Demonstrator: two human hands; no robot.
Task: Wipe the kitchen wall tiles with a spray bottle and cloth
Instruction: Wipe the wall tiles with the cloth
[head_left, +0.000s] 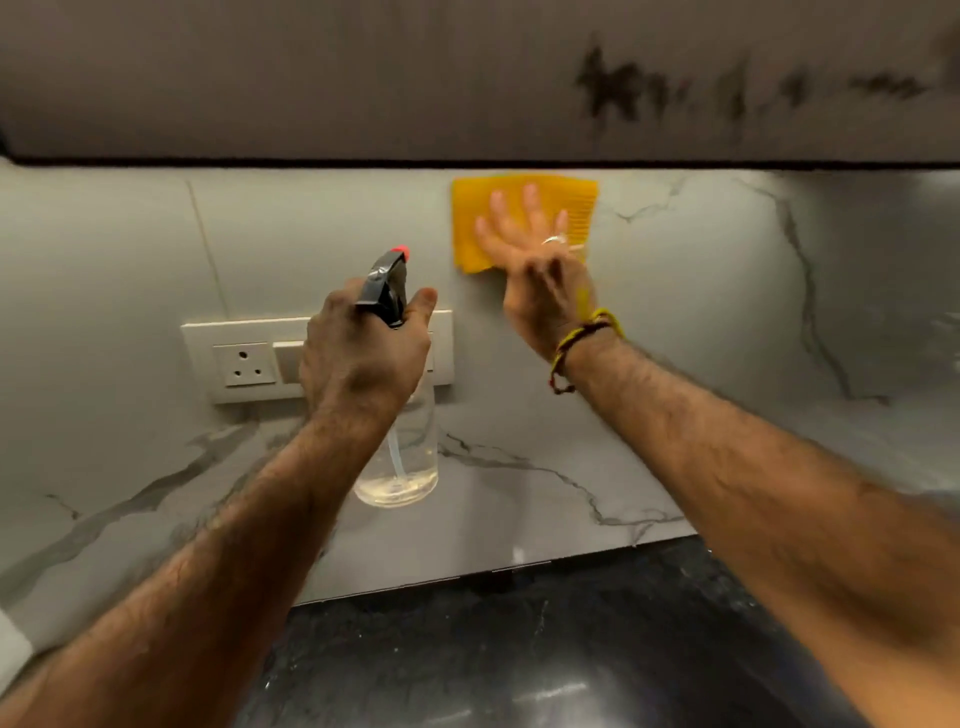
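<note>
My right hand (535, 260) presses a folded yellow cloth (470, 218) flat against the grey marble-patterned wall tiles (701, 312), high up just under the cabinet. Its fingers are spread and straight on the cloth. My left hand (358, 353) grips the neck of a clear spray bottle (410, 467), held upright in the air in front of the wall. The bottle has a black trigger head with a red nozzle tip (400, 253) aimed at the tiles. A little clear liquid sits at the bottle's bottom.
A white switch and socket plate (244, 358) is set in the wall behind my left hand. An overhead cabinet underside (363, 78) spans the top. A dark speckled countertop (519, 649) lies below the tiles.
</note>
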